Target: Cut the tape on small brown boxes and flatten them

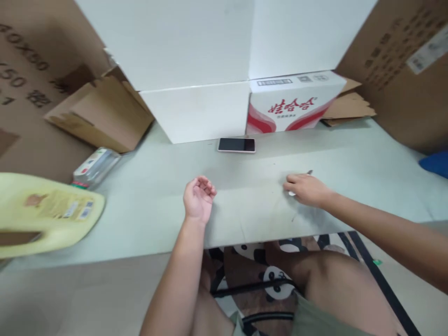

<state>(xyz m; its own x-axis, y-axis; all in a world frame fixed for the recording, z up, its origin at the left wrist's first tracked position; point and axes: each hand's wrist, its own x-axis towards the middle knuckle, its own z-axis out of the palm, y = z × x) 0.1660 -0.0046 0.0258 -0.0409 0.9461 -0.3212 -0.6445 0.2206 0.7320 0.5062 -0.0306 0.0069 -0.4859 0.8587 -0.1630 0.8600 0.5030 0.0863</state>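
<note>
My left hand [200, 198] is held above the pale table [140, 210], palm turned up, with loosely bent fingers and nothing in it. Over on the right side, my right hand [308, 189] is closed around a slim object with a white end [291, 193] and a dark grey tip showing past the knuckles. My fingers cover its middle, so its exact kind cannot be made out. A phone [237, 145] with a dark screen lies flat beyond both hands, close to the white boxes.
White boxes [199, 112] and a red-and-white printed carton [290, 105] wall off the back. Cardboard boxes [108, 107] stand on both sides. A clear plastic bottle [98, 165] and a yellow jug [66, 210] lie at left. Something blue [434, 163] sits at the right edge.
</note>
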